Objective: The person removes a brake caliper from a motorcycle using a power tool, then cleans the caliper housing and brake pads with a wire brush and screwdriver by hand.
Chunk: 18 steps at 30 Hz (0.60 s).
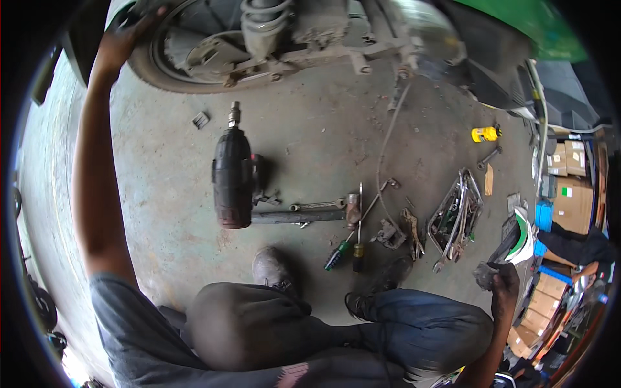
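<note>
My left hand [118, 46] is raised at the upper left beside the motorcycle's wheel [143, 61], its fingers bent around a dark part I cannot make out. At the lower right, my right hand [506, 288] grips a small, rough grey lump [484, 276], whose kind is unclear. On the floor before me stands a black cordless impact wrench [233, 174]. Behind the wheel's near side show a coil spring [265, 16] and a dirty swingarm [304, 61]. Neither hand touches the tools on the floor.
A hammer [352, 210], a combination wrench [317, 205] and two screwdrivers [336, 255] lie near my feet. Farther right are a metal tray [479, 200] of tools, pliers [414, 229] and a yellow bottle [485, 134]. Cardboard boxes [572, 200] line the right side. A cable [386, 139] hangs down.
</note>
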{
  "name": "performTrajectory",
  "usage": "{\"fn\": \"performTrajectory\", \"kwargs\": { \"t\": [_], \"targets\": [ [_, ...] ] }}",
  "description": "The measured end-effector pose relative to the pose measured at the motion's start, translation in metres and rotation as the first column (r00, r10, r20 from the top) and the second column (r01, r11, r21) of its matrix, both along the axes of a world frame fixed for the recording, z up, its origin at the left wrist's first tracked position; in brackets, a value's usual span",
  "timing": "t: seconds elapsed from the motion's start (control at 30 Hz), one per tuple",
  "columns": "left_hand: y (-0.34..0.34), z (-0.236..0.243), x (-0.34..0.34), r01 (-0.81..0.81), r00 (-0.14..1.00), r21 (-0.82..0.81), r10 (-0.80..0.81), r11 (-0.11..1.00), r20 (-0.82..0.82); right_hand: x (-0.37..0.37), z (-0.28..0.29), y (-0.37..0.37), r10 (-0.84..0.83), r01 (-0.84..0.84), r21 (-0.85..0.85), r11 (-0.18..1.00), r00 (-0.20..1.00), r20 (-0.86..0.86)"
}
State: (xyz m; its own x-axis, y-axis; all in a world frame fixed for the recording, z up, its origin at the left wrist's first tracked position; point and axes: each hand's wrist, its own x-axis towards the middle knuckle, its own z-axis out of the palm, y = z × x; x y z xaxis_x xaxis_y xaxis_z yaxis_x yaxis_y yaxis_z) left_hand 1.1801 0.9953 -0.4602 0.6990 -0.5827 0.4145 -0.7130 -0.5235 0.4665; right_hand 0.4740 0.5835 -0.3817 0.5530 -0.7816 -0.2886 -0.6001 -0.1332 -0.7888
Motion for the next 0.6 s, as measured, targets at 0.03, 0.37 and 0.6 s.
{"fn": "performTrajectory", "kwargs": {
  "t": [0.03,0.37,0.6],
  "targets": [
    [-0.012,0.008,-0.033,-0.375,0.92,-0.123,0.386,0.919,0.074,0.003,0.004,-0.002,0.048,-0.048,0.022,0.999,0.999,-0.008],
    [-0.211,0.038,-0.418,0.469,-0.137,-0.511,-0.512,0.72,-0.848,0.106,0.001,-0.001,0.681,-0.685,-0.055,0.727,0.707,0.189],
    [-0.3,0.016,-0.478,0.21,-0.199,-0.487,-0.451,0.848,-0.87,0.083,-0.047,-0.024,0.564,-0.485,-0.29,0.825,0.741,0.364]
  ]
}}
